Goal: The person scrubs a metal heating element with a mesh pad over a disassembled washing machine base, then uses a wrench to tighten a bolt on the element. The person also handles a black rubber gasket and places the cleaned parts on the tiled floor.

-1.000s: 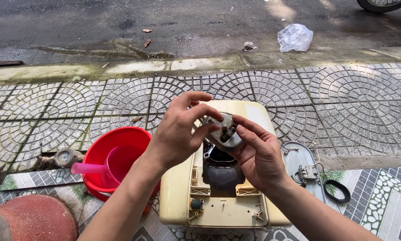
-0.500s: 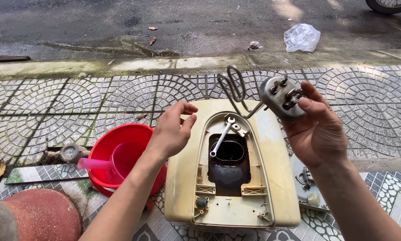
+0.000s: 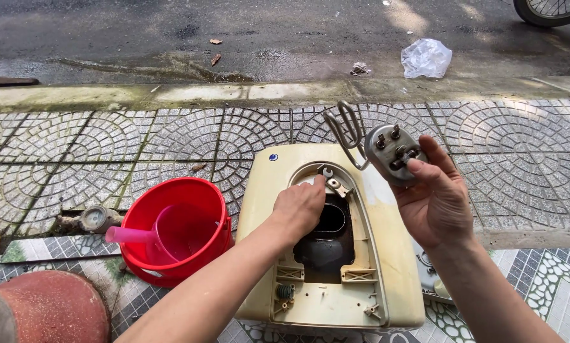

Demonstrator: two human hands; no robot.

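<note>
The right hand (image 3: 438, 202) held up a grey metal flange with a coiled heating element (image 3: 386, 147), at about one o'clock from the cream water heater body (image 3: 386, 254). Its fingers were pinching the flange between thumb and curled fingertips, clear above the casing. The left hand (image 3: 299, 206) rested at the twelve o'clock edge of the dark opening (image 3: 328, 238), fingers pressed together on a small wrench (image 3: 328, 173) lying there. At nine o'clock from the heater stood a red bucket (image 3: 174, 232) with a pink scoop (image 3: 146, 234) inside it, on the patterned pavement (image 3: 107, 143).
</note>
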